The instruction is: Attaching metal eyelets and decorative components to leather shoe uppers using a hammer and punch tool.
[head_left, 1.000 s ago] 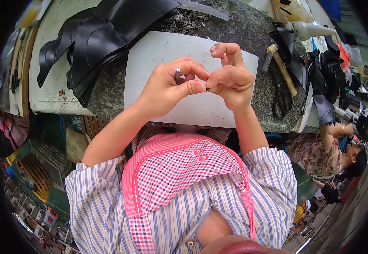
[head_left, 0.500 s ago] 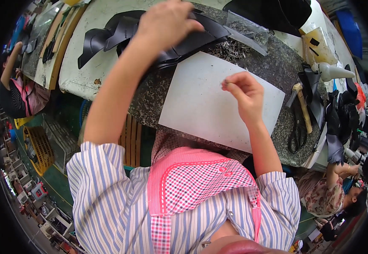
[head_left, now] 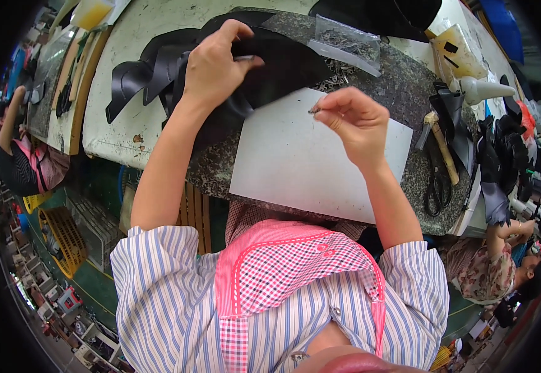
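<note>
My left hand (head_left: 216, 64) reaches out to the far left and grips a black leather piece (head_left: 283, 65) at the edge of a heap of black cut parts (head_left: 143, 74). My right hand (head_left: 352, 119) hovers above the white sheet (head_left: 311, 165) on the dark speckled slab (head_left: 407, 174), with thumb and fingertips pinched on a small metal fitting (head_left: 314, 110). A clear bag of small metal parts (head_left: 345, 45) lies just beyond the right hand.
A wooden-handled hammer (head_left: 439, 146) and black scissors (head_left: 435, 186) lie at the slab's right end, beside a white cone-shaped bottle (head_left: 483, 90) and more black pieces (head_left: 497, 155). Another person (head_left: 500, 267) sits lower right, a third person (head_left: 25, 155) at the far left.
My two hands, held together over the white sheet a second ago, have parted. The left went out to the black heap and took hold of a piece; the right kept its pinch.
</note>
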{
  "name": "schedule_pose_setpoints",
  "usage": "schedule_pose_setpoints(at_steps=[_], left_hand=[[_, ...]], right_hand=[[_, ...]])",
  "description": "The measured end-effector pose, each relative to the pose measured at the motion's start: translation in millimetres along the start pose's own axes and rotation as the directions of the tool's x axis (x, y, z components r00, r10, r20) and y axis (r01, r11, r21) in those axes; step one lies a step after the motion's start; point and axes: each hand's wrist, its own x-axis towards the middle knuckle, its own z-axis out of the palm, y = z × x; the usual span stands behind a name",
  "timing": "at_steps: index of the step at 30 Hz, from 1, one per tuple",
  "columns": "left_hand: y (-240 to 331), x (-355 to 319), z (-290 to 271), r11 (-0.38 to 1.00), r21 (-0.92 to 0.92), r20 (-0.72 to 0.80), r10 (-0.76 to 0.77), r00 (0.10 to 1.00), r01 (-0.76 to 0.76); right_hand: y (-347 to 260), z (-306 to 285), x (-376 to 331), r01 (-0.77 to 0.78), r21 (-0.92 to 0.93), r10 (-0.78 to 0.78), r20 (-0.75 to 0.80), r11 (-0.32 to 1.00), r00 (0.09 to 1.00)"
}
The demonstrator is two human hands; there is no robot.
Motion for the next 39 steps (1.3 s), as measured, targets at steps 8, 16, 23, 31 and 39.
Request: schedule_pose_setpoints(at_steps=[8,16,23,31,39], left_hand=[[72.9,6.9,-46.0,0.757,-0.441,0.741,0.005,0.672,0.481],[70.9,-8.0,-28.3,0.6,-0.595,0.712,0.084,0.697,0.535],[74.2,-4.9,-31.1,0.719,-0.447,0.794,0.045,0.606,0.532],[83.9,-9.5,-35.1,0.836,-0.368,0.726,-0.015,0.687,0.408],[86.6,-22.2,-35.3,0.84,-0.382,0.668,-0.037,0.743,0.385]], right_hand=[[-38.4,3.0,10.4,0.417,-0.337,-0.406,0.106,0.844,0.908],[-34.6,-2.4,-2.1,0.302,-0.26,-0.294,0.068,0.917,0.953],[-35.6,-2.8,-5.9,0.235,-0.235,-0.222,0.083,0.943,0.972],[-40.1,1.8,-8.9,0.287,-0.409,-0.28,0.078,0.866,0.957],[-32.8,3.8,-18.2,0.209,-0.313,-0.223,-0.01,0.927,0.975]])
